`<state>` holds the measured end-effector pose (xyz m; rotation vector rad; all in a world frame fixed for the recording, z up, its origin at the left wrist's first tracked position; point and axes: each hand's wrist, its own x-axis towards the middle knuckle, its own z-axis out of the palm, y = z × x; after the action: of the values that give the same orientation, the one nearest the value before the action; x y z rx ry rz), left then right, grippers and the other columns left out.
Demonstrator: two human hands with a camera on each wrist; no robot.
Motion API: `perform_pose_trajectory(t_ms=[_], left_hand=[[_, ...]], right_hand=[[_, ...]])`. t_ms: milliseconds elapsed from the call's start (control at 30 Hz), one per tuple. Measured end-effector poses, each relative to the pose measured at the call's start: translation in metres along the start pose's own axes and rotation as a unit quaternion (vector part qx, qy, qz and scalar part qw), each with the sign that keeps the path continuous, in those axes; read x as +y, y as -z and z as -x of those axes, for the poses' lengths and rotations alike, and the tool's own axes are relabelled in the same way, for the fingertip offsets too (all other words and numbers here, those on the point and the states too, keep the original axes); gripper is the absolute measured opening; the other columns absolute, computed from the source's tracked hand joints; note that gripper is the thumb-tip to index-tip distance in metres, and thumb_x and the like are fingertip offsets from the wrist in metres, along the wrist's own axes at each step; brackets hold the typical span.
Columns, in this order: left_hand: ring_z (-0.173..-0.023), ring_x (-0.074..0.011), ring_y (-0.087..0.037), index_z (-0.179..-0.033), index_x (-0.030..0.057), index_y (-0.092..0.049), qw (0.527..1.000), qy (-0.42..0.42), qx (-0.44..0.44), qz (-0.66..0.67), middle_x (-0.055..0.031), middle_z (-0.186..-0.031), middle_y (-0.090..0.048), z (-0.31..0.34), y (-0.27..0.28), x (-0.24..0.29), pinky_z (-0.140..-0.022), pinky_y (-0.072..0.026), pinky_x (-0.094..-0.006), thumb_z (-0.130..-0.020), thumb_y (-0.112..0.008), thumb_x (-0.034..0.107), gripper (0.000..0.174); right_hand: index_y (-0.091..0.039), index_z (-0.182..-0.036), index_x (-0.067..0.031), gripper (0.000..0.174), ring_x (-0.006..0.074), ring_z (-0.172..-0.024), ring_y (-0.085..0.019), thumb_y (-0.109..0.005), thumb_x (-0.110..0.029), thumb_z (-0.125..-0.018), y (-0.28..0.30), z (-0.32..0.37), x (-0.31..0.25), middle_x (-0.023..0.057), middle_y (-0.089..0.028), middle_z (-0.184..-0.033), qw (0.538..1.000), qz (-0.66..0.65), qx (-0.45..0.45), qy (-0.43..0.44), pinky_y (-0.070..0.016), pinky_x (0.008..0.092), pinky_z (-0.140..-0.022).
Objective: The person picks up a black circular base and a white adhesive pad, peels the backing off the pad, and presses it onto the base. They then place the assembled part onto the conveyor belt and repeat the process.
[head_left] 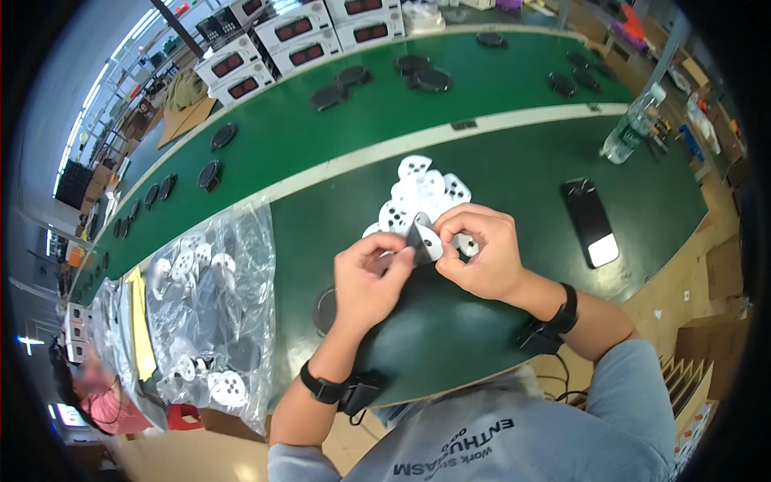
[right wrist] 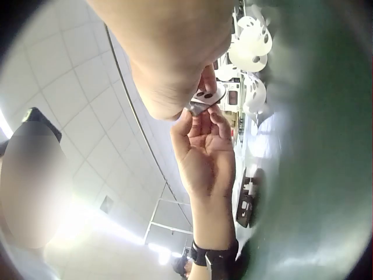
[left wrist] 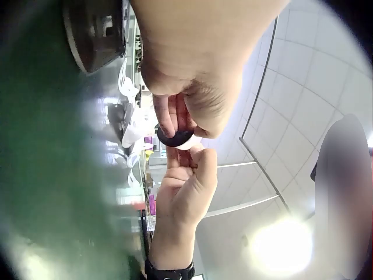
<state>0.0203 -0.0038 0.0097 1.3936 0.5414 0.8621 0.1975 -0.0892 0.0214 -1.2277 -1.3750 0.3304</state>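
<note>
In the head view, both hands meet over the green table at a thin round pad (head_left: 431,244), dark on one face and white with dark holes on the other. My left hand (head_left: 368,277) pinches its dark part between thumb and fingers. The right hand (head_left: 488,251) pinches the white side at its edge. In the left wrist view the dark face (left wrist: 173,139) of the pad shows between the two hands' fingertips; the right wrist view shows its white, holed face (right wrist: 211,96). Just beyond the hands lies a pile of white holed discs (head_left: 414,191).
A clear plastic bag (head_left: 210,309) with more discs lies at the left. Partly behind the left forearm sits a round black part (head_left: 324,310). Rightward are a phone (head_left: 590,221) and a water bottle (head_left: 633,128). Past a pale strip (head_left: 385,157), several black round parts and white boxes (head_left: 301,44) stand.
</note>
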Motion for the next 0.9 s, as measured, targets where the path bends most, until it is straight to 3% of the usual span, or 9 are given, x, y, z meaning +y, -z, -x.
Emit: perform_pose_trajectory(t_ms=[100, 233, 367, 400, 500, 533, 667, 767, 900], left_hand=[[-0.074, -0.0139, -0.065, -0.089, -0.0026, -0.061, 0.999, -0.001, 0.033, 0.004, -0.0068, -0.086, -0.065, -0.009, 0.018, 0.006, -0.071, -0.055, -0.0271, -0.091, -0.061, -0.005, 0.003], [-0.07, -0.0128, -0.063, -0.085, 0.0035, -0.059, 0.995, 0.006, 0.082, 0.061, -0.002, -0.081, -0.061, -0.021, 0.045, 0.012, -0.065, -0.0554, -0.0301, -0.093, -0.056, 0.0, 0.009], [-0.069, -0.0139, -0.065, -0.09, 0.0015, -0.062, 0.986, 0.044, 0.071, 0.147, -0.0059, -0.079, -0.065, -0.02, 0.044, 0.018, -0.061, -0.0536, -0.0276, -0.094, -0.062, 0.004, 0.005], [-0.07, -0.0134, -0.065, -0.093, 0.0015, -0.064, 0.987, 0.055, 0.046, 0.142, -0.0064, -0.081, -0.067, -0.018, 0.042, 0.019, -0.06, -0.0522, -0.0268, -0.094, -0.065, 0.007, 0.006], [-0.072, -0.0116, -0.065, -0.099, -0.0001, -0.066, 0.989, 0.091, -0.066, 0.098, -0.0063, -0.083, -0.068, -0.013, 0.033, 0.021, -0.06, -0.0518, -0.0237, -0.093, -0.069, 0.01, 0.012], [-0.072, -0.0116, -0.065, -0.098, 0.0, -0.066, 0.987, 0.106, -0.085, 0.084, -0.006, -0.083, -0.068, -0.013, 0.031, 0.02, -0.06, -0.0515, -0.0231, -0.093, -0.068, 0.009, 0.011], [-0.07, -0.007, -0.061, -0.094, 0.0022, -0.065, 0.984, 0.142, -0.083, 0.06, -0.0019, -0.082, -0.067, -0.012, 0.028, 0.016, -0.059, -0.0486, -0.0197, -0.091, -0.071, 0.012, 0.012], [-0.068, -0.0044, -0.057, -0.089, 0.0076, -0.061, 0.993, 0.085, -0.081, -0.007, 0.0022, -0.079, -0.063, -0.012, 0.028, 0.006, -0.056, -0.0434, -0.0175, -0.092, -0.071, 0.015, 0.013], [-0.07, -0.0041, -0.056, -0.086, 0.0076, -0.061, 0.988, -0.026, -0.125, -0.089, 0.0038, -0.078, -0.062, -0.017, 0.041, 0.009, -0.061, -0.0459, -0.0192, -0.085, -0.08, 0.013, 0.02]], right_hand=[[-0.06, -0.078, 0.0019, 0.009, 0.0109, -0.081, -0.063, -0.064, 0.008, -0.073, 0.006, -0.012, 0.009, 0.0065, -0.065, -0.087, 0.979, -0.176, 0.073, -0.079, -0.0518, 0.0243, -0.072], [-0.058, -0.081, 0.002, 0.007, 0.0082, -0.08, -0.059, -0.061, 0.008, -0.08, 0.024, -0.025, 0.029, 0.0073, -0.063, -0.093, 0.954, -0.226, 0.137, -0.143, -0.0477, 0.0216, -0.069], [-0.052, -0.1, -0.0045, 0.021, 0.0043, -0.083, -0.052, -0.066, 0.0, -0.085, 0.018, -0.026, 0.024, 0.0012, -0.056, -0.092, 0.979, 0.034, 0.184, -0.077, -0.0425, 0.0213, -0.071], [-0.049, -0.105, -0.0068, 0.028, 0.0063, -0.085, -0.05, -0.07, -0.005, -0.087, 0.02, -0.022, 0.025, 0.0012, -0.053, -0.096, 0.983, -0.121, 0.096, -0.101, -0.0411, 0.0219, -0.073], [-0.05, -0.108, -0.0064, 0.022, 0.0154, -0.097, -0.057, -0.063, -0.018, -0.093, 0.016, -0.022, -0.004, 0.0089, -0.055, -0.118, 0.862, -0.432, -0.127, -0.231, -0.044, 0.0313, -0.086], [-0.051, -0.109, -0.0067, 0.021, 0.0205, -0.112, -0.056, -0.059, -0.02, -0.095, 0.011, -0.016, -0.001, 0.0138, -0.053, -0.131, 0.841, -0.457, -0.155, -0.245, -0.0427, 0.0361, -0.098], [-0.052, -0.105, -0.0069, 0.016, 0.0282, -0.127, -0.052, -0.06, -0.018, -0.096, 0.005, -0.012, -0.008, 0.0208, -0.046, -0.144, 0.833, -0.45, -0.207, -0.244, -0.0406, 0.0448, -0.109], [-0.051, -0.103, -0.0053, 0.019, 0.0306, -0.119, -0.059, -0.061, -0.019, -0.095, -0.003, -0.007, -0.005, 0.0234, -0.049, -0.139, 0.851, -0.433, -0.191, -0.228, -0.0525, 0.0508, -0.1], [-0.049, -0.105, -0.0041, 0.034, 0.0337, -0.114, -0.062, -0.066, -0.03, -0.091, 0.0, -0.01, -0.008, 0.0259, -0.057, -0.128, 0.824, -0.463, -0.169, -0.279, -0.0577, 0.0495, -0.089]])
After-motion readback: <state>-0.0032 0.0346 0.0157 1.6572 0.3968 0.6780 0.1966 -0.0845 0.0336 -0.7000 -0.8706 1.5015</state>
